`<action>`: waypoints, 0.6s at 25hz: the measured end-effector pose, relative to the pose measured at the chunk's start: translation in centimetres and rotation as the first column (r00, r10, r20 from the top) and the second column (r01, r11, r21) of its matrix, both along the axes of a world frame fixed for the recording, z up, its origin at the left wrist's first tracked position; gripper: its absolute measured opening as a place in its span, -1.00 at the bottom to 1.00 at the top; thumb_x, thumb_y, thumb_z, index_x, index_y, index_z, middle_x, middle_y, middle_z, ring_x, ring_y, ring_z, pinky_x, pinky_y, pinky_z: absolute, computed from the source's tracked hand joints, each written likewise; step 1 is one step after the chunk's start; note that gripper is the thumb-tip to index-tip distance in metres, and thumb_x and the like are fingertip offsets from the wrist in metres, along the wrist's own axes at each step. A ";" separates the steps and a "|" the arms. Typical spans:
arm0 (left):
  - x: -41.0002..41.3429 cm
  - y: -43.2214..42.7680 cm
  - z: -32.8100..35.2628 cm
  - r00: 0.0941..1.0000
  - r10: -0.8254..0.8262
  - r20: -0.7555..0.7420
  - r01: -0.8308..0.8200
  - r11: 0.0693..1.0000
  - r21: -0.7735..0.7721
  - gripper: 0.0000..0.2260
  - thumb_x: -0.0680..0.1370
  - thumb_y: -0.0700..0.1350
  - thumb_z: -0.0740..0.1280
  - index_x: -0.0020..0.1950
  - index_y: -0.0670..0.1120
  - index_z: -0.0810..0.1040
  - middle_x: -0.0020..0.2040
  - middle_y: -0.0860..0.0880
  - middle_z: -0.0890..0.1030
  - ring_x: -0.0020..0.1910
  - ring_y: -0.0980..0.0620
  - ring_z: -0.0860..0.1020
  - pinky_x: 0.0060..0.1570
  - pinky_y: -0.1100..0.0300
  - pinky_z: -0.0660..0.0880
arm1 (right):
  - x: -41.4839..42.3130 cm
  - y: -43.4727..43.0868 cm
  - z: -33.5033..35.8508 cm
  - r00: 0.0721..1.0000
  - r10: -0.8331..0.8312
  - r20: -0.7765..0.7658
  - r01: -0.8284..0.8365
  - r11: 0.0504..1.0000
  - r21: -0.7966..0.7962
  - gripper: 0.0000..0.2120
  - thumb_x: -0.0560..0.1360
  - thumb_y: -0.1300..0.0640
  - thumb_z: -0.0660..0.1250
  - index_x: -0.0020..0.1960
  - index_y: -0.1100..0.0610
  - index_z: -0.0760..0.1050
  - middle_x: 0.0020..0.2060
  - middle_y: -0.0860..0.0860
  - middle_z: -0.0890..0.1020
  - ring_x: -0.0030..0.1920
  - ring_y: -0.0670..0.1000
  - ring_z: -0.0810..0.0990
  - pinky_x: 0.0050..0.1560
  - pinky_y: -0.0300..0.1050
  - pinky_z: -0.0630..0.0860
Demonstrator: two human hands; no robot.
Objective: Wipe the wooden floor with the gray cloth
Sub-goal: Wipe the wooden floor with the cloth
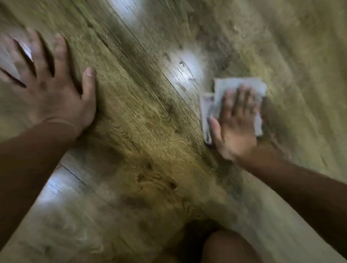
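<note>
The wooden floor point(147, 116) fills the head view, its planks running diagonally, and the picture is blurred by motion. A folded gray cloth point(253, 84) lies flat on the floor at the right of centre. My right hand point(237, 122) presses down on the cloth with straight, spread fingers and covers most of its middle. My left hand point(50, 86) rests flat on the bare floor at the left, fingers spread wide, holding nothing.
My bare knee point(226, 253) shows at the bottom centre, close to the floor. Bright light reflections lie on the planks near the cloth point(186, 68) and at the lower left point(55, 189).
</note>
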State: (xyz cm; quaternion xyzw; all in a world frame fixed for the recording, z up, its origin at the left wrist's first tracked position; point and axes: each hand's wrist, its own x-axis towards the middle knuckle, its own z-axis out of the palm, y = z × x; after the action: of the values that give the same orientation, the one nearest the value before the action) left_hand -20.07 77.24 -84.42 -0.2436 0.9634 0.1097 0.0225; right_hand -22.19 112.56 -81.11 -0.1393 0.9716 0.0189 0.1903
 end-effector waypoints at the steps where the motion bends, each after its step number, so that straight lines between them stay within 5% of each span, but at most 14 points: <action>1: -0.1 0.1 0.2 1.000 -0.003 -0.012 0.003 1.000 0.006 -0.41 0.60 0.34 -0.03 0.58 0.11 0.06 0.64 -0.13 0.03 0.58 -0.37 0.02 0.35 -0.54 0.05 | -3.9 -4.4 -0.8 0.994 0.067 -0.086 -0.071 0.997 -0.043 -0.28 0.61 -0.18 -0.19 0.57 0.30 -0.17 0.52 0.39 -0.13 0.53 0.40 -0.17 0.47 0.40 -0.16; 3: 0.1 0.2 0.2 0.999 -0.012 -0.034 0.012 1.000 -0.014 -0.42 0.61 0.30 0.00 0.58 0.08 0.11 0.63 -0.13 0.05 0.58 -0.36 0.01 0.34 -0.57 0.00 | -11.9 -13.6 -2.2 0.974 0.147 -0.170 -0.162 0.984 -0.074 -0.29 0.59 -0.22 -0.17 0.59 0.18 -0.15 0.55 0.32 -0.10 0.55 0.35 -0.16 0.49 0.36 -0.19; 7: 0.2 0.2 0.2 0.999 -0.024 -0.027 0.023 0.999 -0.035 -0.41 0.59 0.26 0.05 0.59 0.07 0.15 0.63 -0.12 0.07 0.58 -0.35 0.00 0.38 -0.56 -0.07 | -21.3 -23.9 -2.2 0.965 0.184 -0.185 -0.203 0.975 -0.087 -0.31 0.53 -0.30 -0.13 0.54 0.04 0.18 0.50 0.17 0.27 0.52 0.24 0.14 0.48 0.30 -0.10; 10: 0.0 0.2 0.9 1.000 -0.028 0.009 0.028 1.000 -0.002 -0.40 0.59 0.24 0.07 0.60 0.07 0.13 0.65 -0.13 0.03 0.59 -0.35 -0.03 0.39 -0.54 -0.09 | -14.7 -14.6 -1.7 0.942 0.268 -0.200 -0.293 0.950 -0.111 -0.32 0.61 -0.27 -0.12 0.59 0.10 0.04 0.57 0.19 0.10 0.57 0.23 0.01 0.54 0.22 -0.11; 15: 0.5 -0.1 0.5 1.000 -0.025 -0.014 0.025 1.000 0.014 -0.43 0.60 0.24 0.07 0.59 0.08 0.16 0.64 -0.13 0.08 0.58 -0.36 0.01 0.35 -0.58 -0.02 | 9.4 7.2 3.6 0.966 -0.034 0.258 -0.021 0.978 0.207 -0.25 0.65 -0.20 -0.21 0.48 0.41 0.18 0.53 0.33 0.01 0.57 0.26 -0.09 0.41 0.35 0.17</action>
State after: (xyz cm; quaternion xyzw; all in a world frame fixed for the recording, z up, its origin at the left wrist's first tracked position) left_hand -19.60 77.11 -83.96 -0.2305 0.9657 0.1179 0.0191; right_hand -12.82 119.80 -77.52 -0.1169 0.9313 0.1013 0.3297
